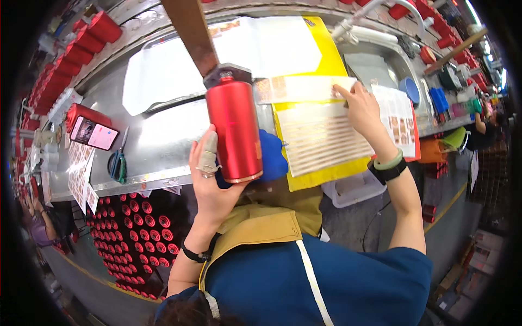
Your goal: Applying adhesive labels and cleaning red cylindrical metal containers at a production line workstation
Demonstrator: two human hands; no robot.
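My left hand, with a wrapped finger, curls round the lower side of a red metal cylinder. The cylinder stands tilted slightly, its neck end against a dark hexagonal fitting on a wooden bar. Blue cloth or padding shows behind its lower right side. My right hand is at the right end of a translucent strip with printed patches, index finger stretched out and touching it. Beneath lies a sheet of pale printed rows over a yellow folder.
A phone leans on a red cylinder at the left, beside green-handled scissors and printed sheets. White sheets cover the bench's back. A faucet and sink are at right. Red cylinders are stacked below.
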